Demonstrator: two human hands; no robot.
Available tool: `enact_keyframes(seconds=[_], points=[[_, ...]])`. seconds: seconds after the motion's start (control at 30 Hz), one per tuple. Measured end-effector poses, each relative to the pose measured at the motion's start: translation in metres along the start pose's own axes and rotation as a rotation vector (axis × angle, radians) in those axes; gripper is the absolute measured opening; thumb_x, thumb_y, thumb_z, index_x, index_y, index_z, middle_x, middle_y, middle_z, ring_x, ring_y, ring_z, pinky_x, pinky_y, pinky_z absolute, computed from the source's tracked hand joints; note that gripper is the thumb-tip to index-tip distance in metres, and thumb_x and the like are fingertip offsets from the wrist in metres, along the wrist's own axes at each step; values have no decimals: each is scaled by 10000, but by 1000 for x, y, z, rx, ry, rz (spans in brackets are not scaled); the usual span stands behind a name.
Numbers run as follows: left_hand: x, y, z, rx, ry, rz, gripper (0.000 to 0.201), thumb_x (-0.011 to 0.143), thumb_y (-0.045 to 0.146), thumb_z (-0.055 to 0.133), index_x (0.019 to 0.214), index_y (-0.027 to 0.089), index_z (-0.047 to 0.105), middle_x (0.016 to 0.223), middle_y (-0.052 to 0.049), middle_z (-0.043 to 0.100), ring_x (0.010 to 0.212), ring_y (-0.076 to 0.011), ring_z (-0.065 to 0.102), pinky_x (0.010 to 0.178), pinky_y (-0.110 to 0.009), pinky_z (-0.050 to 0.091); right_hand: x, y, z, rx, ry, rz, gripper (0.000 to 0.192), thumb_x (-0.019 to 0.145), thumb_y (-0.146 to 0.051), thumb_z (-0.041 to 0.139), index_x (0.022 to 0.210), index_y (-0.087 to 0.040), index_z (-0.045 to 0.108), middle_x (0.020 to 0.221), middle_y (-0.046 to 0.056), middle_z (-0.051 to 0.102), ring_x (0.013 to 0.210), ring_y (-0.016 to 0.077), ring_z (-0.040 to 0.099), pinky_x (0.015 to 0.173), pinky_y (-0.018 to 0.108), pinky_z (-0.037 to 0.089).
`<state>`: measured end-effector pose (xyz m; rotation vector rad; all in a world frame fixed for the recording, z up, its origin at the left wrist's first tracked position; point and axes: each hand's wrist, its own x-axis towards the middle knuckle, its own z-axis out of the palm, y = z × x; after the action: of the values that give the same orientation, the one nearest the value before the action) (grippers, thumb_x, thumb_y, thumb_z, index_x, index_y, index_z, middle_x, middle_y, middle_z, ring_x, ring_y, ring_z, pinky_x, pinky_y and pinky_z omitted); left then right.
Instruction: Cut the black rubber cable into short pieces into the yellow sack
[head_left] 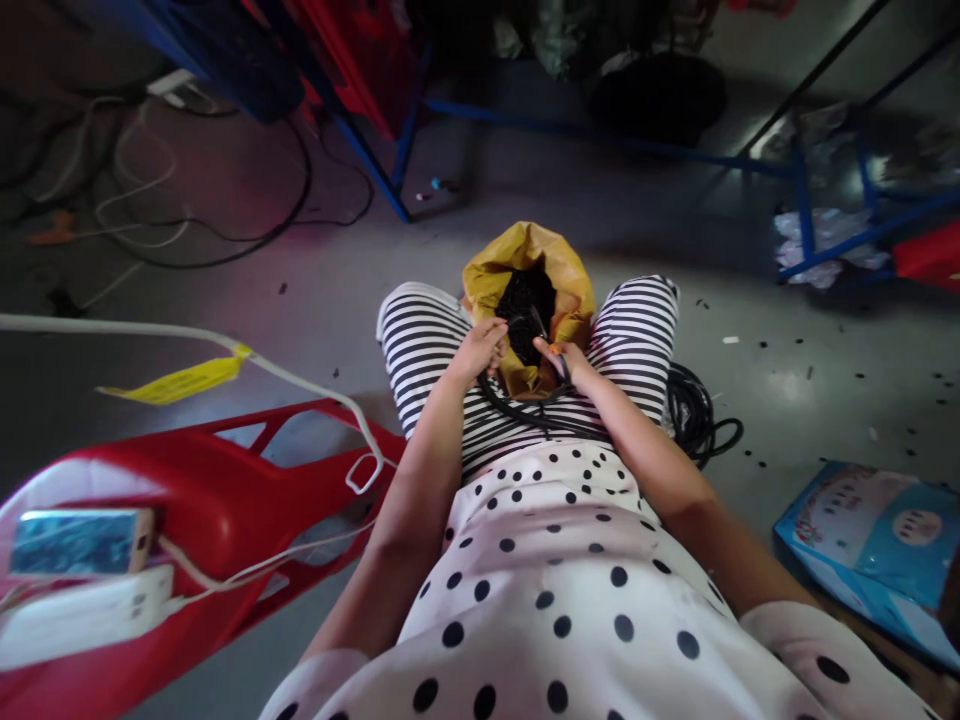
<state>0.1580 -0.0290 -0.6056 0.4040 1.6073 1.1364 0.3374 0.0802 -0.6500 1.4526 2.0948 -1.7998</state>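
Observation:
Between my knees stands a yellow bag (574,275), its mouth rolled open, with a tangle of black pieces (525,295) inside. At the bag's left rim, my left hand (484,350) is closed on a black cable (501,402), which loops down over my lap. My right hand (571,362), at the right rim, grips scissors (556,350) with orange and black handles; the dark blades point up over the opening. The fingertips of both hands are small and dim, so the exact grip is hard to see. A coil of black cable (694,410) lies beside my right thigh.
On my left, a red plastic stool (202,510) bears a phone (79,543) and a white power bank (90,612) with cords. A white cable with a yellow tag (176,381) crosses there. Blue metal frames (600,143) stand ahead; a blue box (870,540) sits right.

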Motion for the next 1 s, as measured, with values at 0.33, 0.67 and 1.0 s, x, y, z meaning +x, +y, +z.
enact_keyframes(seconds=[0.33,0.67,1.0], points=[[10,-5,-6,-118,-19,9,224,848,352,624,953,155,643,538,60,488,369,-80,346,339,-179,244,-15,-15,1,74,-36,105,622,914,-761,711,715,-178,623,572,-5,579,536,133,517,529,249,418],[5,1,0,-244,-106,60,194,935,226,596,1116,163,626,637,38,573,433,-101,466,406,-188,388,-15,-8,1,58,34,94,624,898,-755,733,712,-169,627,558,-13,565,514,124,499,524,250,442],[9,-3,3,-323,-183,122,201,1014,225,576,1215,234,587,699,73,551,507,-90,520,537,-208,502,-7,2,0,-10,45,65,638,848,-801,748,755,-178,645,606,-23,594,581,134,546,562,240,454]])
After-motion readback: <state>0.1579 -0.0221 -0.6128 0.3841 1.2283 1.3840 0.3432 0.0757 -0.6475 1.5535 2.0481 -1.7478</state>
